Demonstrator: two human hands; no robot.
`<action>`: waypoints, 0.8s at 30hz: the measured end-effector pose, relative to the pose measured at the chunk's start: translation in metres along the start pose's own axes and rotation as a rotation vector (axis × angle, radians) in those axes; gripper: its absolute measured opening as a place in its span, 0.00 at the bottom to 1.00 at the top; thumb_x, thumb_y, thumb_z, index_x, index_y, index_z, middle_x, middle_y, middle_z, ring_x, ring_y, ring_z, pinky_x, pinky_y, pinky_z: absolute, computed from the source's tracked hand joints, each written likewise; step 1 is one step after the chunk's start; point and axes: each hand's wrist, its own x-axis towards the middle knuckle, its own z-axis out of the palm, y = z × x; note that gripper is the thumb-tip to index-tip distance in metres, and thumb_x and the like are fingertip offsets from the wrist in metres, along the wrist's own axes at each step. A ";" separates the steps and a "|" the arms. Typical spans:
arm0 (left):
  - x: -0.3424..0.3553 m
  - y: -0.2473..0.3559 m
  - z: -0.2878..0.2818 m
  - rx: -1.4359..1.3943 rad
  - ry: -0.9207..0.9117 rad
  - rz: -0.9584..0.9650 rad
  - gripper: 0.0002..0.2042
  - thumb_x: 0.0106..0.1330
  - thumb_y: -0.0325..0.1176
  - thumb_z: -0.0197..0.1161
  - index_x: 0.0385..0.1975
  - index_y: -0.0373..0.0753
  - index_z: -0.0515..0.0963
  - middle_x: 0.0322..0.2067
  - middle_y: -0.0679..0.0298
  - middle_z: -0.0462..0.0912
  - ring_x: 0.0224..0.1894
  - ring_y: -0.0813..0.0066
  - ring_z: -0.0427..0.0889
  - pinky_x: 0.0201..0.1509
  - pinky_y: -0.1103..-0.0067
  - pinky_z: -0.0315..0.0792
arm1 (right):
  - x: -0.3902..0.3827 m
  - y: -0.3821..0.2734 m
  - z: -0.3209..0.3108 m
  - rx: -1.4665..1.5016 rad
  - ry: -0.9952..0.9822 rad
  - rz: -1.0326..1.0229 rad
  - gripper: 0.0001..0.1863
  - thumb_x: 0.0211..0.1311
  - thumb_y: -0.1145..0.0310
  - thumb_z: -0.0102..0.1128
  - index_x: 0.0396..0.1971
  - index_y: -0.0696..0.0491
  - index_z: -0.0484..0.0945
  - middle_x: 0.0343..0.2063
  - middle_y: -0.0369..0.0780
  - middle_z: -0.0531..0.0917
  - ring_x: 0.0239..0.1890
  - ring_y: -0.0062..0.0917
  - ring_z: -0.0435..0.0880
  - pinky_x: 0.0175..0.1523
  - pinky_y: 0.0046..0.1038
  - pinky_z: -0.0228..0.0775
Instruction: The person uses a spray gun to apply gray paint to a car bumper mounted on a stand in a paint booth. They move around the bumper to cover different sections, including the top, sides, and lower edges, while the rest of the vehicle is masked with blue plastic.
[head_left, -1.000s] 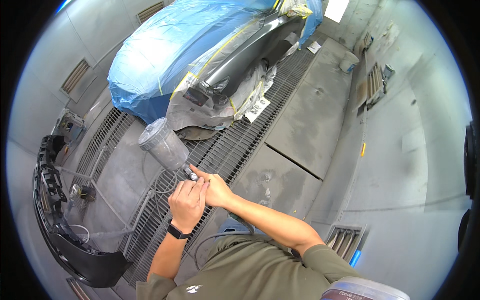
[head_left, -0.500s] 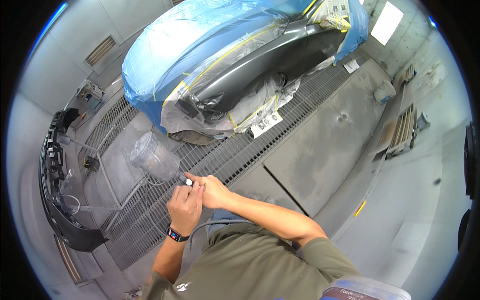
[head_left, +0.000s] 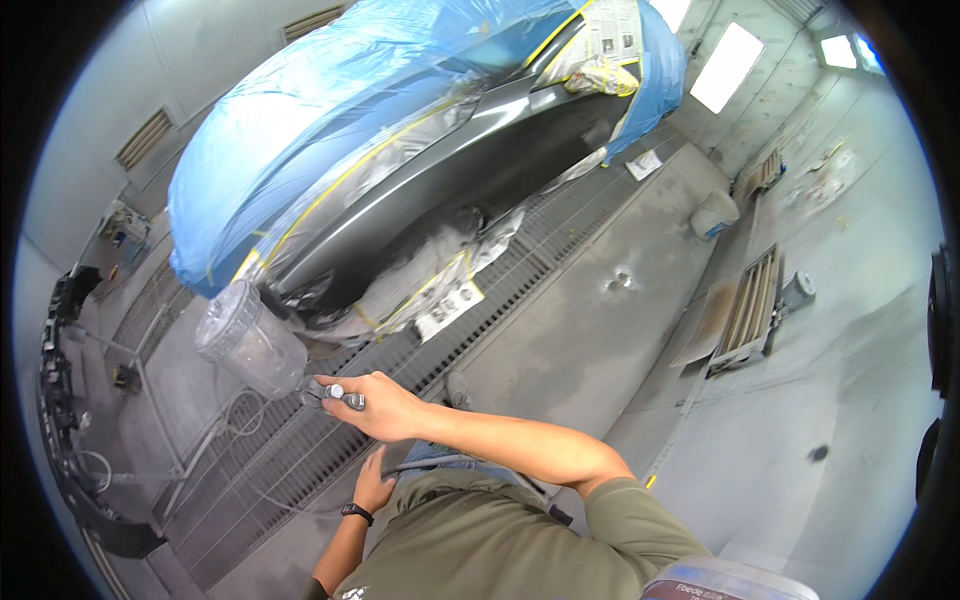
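Gripping a spray gun (head_left: 335, 393), the person's right hand (head_left: 385, 405) is stretching out ahead of the body, its fingers closing around the gun's metal body. A large translucent cup (head_left: 252, 342) is sitting on the gun and tilting toward the upper left, so that in this view it is overlapping the front corner of a car. The left hand (head_left: 373, 484) is hanging lower, near the waist and well apart from the gun; its fingers are extending loosely, half open, and appearing to hold nothing. A grey hose (head_left: 440, 462) is passing just beside it, though whether the two are touching cannot be told. A dark watch (head_left: 357, 513) is circling the left wrist, and an olive shirt (head_left: 500, 540) is filling the lower middle.

Beyond the hands, blue plastic sheeting (head_left: 320, 115) is covering much of the car, while its dark grey side panel (head_left: 420, 185) is showing bare. Printed paper (head_left: 612, 35) is masking a window area. Along the car, a floor grating (head_left: 545, 250) is running diagonally. At far left a black bumper (head_left: 58, 405) is standing, and toward the right wall a bucket (head_left: 713, 214) is resting on the floor.
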 end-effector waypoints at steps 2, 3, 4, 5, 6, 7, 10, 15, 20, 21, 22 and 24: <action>0.041 -0.020 0.032 -0.018 -0.195 -0.031 0.31 0.54 0.29 0.65 0.63 0.38 0.70 0.57 0.46 0.76 0.59 0.48 0.76 0.62 0.62 0.71 | 0.011 0.007 -0.042 0.092 0.066 -0.128 0.25 0.71 0.60 0.59 0.63 0.56 0.74 0.26 0.49 0.84 0.28 0.30 0.85 0.40 0.33 0.75; 0.063 -0.028 0.046 -0.016 -0.322 -0.091 0.30 0.54 0.30 0.66 0.61 0.39 0.72 0.56 0.46 0.78 0.59 0.48 0.76 0.61 0.62 0.71 | 0.017 0.010 -0.063 0.137 0.094 -0.194 0.25 0.71 0.60 0.59 0.64 0.56 0.74 0.28 0.48 0.85 0.29 0.26 0.84 0.41 0.32 0.76; 0.084 -0.033 0.060 -0.018 -0.338 -0.148 0.26 0.55 0.34 0.66 0.57 0.39 0.75 0.52 0.47 0.81 0.57 0.48 0.78 0.60 0.62 0.72 | 0.021 0.014 -0.092 0.166 0.040 -0.103 0.26 0.72 0.61 0.60 0.65 0.56 0.72 0.33 0.43 0.87 0.35 0.19 0.84 0.45 0.28 0.76; 0.107 -0.034 0.072 -0.011 -0.364 -0.223 0.23 0.56 0.37 0.66 0.54 0.40 0.78 0.49 0.47 0.83 0.54 0.47 0.79 0.58 0.62 0.73 | 0.027 0.015 -0.123 0.247 0.022 -0.131 0.27 0.72 0.60 0.60 0.66 0.55 0.71 0.34 0.40 0.87 0.35 0.17 0.84 0.41 0.25 0.77; 0.126 -0.033 0.081 0.007 -0.399 -0.314 0.20 0.57 0.40 0.66 0.50 0.40 0.81 0.45 0.48 0.85 0.52 0.47 0.80 0.56 0.62 0.74 | 0.033 0.015 -0.154 0.290 -0.004 -0.046 0.27 0.73 0.59 0.60 0.67 0.54 0.71 0.35 0.38 0.87 0.36 0.16 0.84 0.38 0.23 0.77; 0.140 -0.031 0.089 0.020 -0.421 -0.327 0.19 0.58 0.42 0.65 0.48 0.40 0.82 0.44 0.47 0.85 0.50 0.47 0.81 0.55 0.61 0.75 | 0.033 0.014 -0.189 0.316 0.013 -0.037 0.28 0.73 0.58 0.59 0.67 0.54 0.71 0.37 0.37 0.86 0.36 0.16 0.84 0.34 0.20 0.77; 0.176 -0.030 0.095 0.104 -0.510 -0.438 0.21 0.61 0.51 0.62 0.42 0.40 0.85 0.41 0.48 0.86 0.48 0.47 0.83 0.53 0.61 0.75 | 0.031 0.006 -0.303 0.338 0.087 -0.036 0.29 0.72 0.55 0.59 0.67 0.55 0.70 0.39 0.38 0.87 0.35 0.17 0.86 0.24 0.18 0.76; 0.177 -0.031 0.091 0.185 -0.590 -0.580 0.26 0.62 0.53 0.62 0.53 0.40 0.82 0.51 0.48 0.83 0.57 0.49 0.80 0.62 0.63 0.73 | 0.024 -0.007 -0.486 0.245 0.364 0.077 0.30 0.74 0.48 0.53 0.62 0.58 0.72 0.41 0.46 0.88 0.37 0.27 0.90 0.21 0.20 0.73; 0.154 0.005 0.113 0.105 -0.481 -0.850 0.23 0.63 0.49 0.62 0.51 0.39 0.83 0.50 0.50 0.84 0.55 0.50 0.81 0.61 0.64 0.75 | 0.050 0.015 -0.642 0.168 0.643 0.160 0.31 0.76 0.42 0.44 0.54 0.59 0.75 0.37 0.48 0.88 0.34 0.28 0.90 0.18 0.20 0.71; 0.150 0.026 0.127 0.081 -0.448 -0.872 0.23 0.63 0.49 0.63 0.50 0.39 0.83 0.49 0.49 0.85 0.54 0.50 0.82 0.60 0.64 0.75 | 0.061 0.026 -0.669 0.140 0.675 0.140 0.33 0.76 0.40 0.41 0.51 0.58 0.76 0.36 0.47 0.88 0.33 0.27 0.90 0.18 0.20 0.70; 0.157 0.047 0.138 0.061 -0.413 -0.908 0.22 0.63 0.49 0.63 0.49 0.39 0.83 0.47 0.49 0.85 0.53 0.50 0.82 0.59 0.63 0.76 | 0.073 0.036 -0.695 0.132 0.725 0.146 0.36 0.75 0.36 0.38 0.50 0.57 0.77 0.35 0.46 0.88 0.32 0.27 0.90 0.17 0.20 0.69; 0.173 0.092 0.161 0.053 -0.382 -0.924 0.21 0.62 0.49 0.63 0.47 0.39 0.84 0.45 0.47 0.86 0.52 0.50 0.83 0.58 0.63 0.76 | 0.095 0.054 -0.743 0.087 0.709 0.141 0.43 0.71 0.29 0.33 0.51 0.59 0.75 0.35 0.47 0.87 0.33 0.27 0.89 0.17 0.19 0.69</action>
